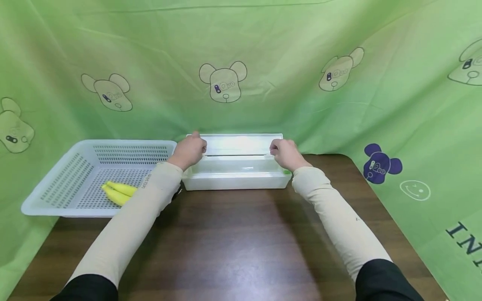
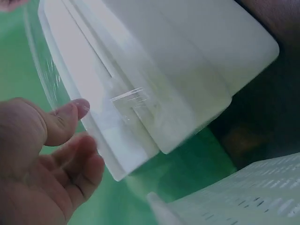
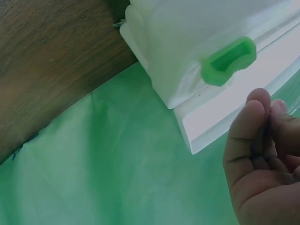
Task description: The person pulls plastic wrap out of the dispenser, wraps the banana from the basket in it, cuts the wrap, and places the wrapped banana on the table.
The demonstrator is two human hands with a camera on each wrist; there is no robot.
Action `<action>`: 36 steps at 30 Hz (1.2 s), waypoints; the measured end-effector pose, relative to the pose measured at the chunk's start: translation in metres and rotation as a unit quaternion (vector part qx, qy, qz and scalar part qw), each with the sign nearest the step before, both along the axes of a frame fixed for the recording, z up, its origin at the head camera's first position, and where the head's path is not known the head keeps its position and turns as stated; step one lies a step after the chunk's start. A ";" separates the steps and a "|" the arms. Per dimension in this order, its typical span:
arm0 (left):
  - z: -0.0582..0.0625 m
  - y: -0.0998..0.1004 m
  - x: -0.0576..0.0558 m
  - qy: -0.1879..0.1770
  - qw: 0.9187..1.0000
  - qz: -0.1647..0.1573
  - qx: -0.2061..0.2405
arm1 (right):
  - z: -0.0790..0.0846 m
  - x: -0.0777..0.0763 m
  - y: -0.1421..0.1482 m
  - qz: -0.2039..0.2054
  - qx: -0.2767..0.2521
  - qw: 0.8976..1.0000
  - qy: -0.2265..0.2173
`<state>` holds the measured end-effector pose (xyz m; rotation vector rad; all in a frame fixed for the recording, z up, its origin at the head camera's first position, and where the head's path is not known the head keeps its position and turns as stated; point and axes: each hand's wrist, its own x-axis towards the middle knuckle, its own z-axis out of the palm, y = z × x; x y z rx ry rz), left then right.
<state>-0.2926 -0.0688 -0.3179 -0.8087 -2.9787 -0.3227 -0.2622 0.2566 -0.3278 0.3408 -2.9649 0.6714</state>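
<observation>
A long white box (image 1: 237, 182) stands at the table's far edge, its lid (image 1: 241, 144) tipped back. Clear plastic film (image 2: 44, 61) stretches along the lid's edge in the left wrist view. At the box's left end my left hand (image 1: 190, 150) pinches the film between thumb and fingers. My right hand (image 1: 287, 154), at the other end, has thumb and fingertips pressed together on the film (image 3: 295, 105). A green plastic piece (image 3: 228, 62) sits on the box's right end, beside that hand. Most of the film is too transparent to follow in the head view.
Left of the box stands a white perforated basket (image 1: 52, 192) with yellow bananas (image 1: 116, 193) in it, partly hidden by my left sleeve. A green printed cloth (image 1: 226, 37) hangs right behind the box. The brown table (image 1: 233, 246) spreads out in front.
</observation>
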 end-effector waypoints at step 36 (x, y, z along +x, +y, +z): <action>0.058 -0.014 -0.012 0.025 0.999 -0.026 0.040 | 0.055 -0.010 0.008 0.013 0.008 0.993 0.116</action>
